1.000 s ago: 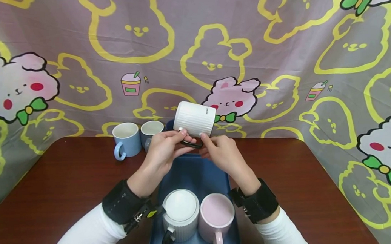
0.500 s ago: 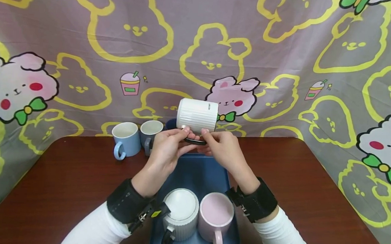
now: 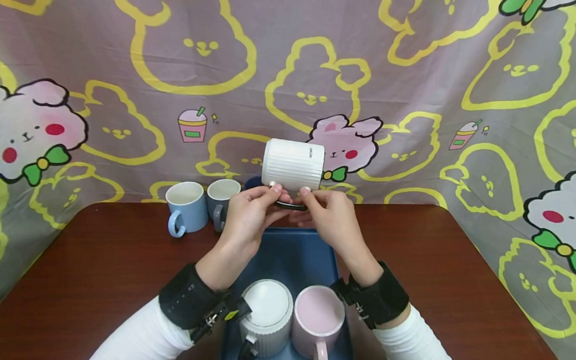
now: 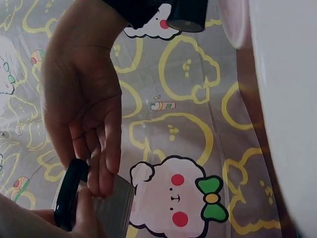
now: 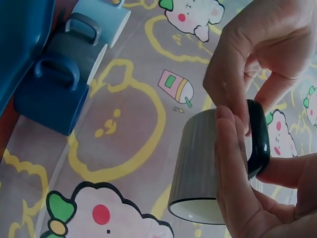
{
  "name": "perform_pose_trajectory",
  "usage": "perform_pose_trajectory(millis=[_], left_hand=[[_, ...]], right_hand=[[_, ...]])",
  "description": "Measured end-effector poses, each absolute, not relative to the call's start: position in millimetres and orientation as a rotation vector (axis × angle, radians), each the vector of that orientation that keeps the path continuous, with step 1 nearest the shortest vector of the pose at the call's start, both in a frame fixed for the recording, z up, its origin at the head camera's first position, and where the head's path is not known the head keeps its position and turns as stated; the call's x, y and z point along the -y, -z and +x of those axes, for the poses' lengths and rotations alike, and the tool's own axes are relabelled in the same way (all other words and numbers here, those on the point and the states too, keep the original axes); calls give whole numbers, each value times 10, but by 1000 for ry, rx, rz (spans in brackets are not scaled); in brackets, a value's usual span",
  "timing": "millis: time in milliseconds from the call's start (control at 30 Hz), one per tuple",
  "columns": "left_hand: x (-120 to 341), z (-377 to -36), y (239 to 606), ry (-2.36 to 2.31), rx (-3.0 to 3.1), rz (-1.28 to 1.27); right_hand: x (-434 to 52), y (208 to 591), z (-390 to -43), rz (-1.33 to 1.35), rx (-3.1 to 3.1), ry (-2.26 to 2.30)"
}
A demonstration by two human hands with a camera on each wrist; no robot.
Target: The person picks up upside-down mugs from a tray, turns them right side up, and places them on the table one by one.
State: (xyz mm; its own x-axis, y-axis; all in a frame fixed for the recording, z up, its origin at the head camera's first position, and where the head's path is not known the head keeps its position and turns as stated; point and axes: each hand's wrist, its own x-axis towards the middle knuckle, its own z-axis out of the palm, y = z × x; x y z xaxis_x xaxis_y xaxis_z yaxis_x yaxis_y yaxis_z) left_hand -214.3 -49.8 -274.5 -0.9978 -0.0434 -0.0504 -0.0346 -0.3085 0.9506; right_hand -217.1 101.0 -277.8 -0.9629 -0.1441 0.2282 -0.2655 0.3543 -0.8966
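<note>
Landmark: blue tray [image 3: 283, 252] on brown table [image 3: 86, 266]. White ribbed mug [image 3: 293, 165] was held on its side in air above tray's far end, black handle [image 3: 291, 205] facing down. Left hand [image 3: 249, 216] and right hand [image 3: 329, 219] both pinched handle. Second white mug [image 3: 266, 311] and pink mug [image 3: 318, 319] stood in tray's near end. Light blue mug [image 3: 186, 205] stood left of tray.

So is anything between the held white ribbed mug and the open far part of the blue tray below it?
Nothing visible: the white ribbed mug hangs above the blue tray's bare far half; only the hands themselves are under it.
</note>
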Motion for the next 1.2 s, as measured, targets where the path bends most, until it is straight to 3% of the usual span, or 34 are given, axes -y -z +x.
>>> perform_pose_trajectory(millis=[433,900,1200], left_hand=[[493,-2184,2812,2469,1903,98],[446,-2198,2800,2494,1878,101],[444,-2213,2797,2472,1894,97]], right_hand=[[-1019,2745,-2177,331,2392,-1876],[-1001,2783,-2218,302,1857,-2667],[-993,2778,-2219,284,1796,-2714]])
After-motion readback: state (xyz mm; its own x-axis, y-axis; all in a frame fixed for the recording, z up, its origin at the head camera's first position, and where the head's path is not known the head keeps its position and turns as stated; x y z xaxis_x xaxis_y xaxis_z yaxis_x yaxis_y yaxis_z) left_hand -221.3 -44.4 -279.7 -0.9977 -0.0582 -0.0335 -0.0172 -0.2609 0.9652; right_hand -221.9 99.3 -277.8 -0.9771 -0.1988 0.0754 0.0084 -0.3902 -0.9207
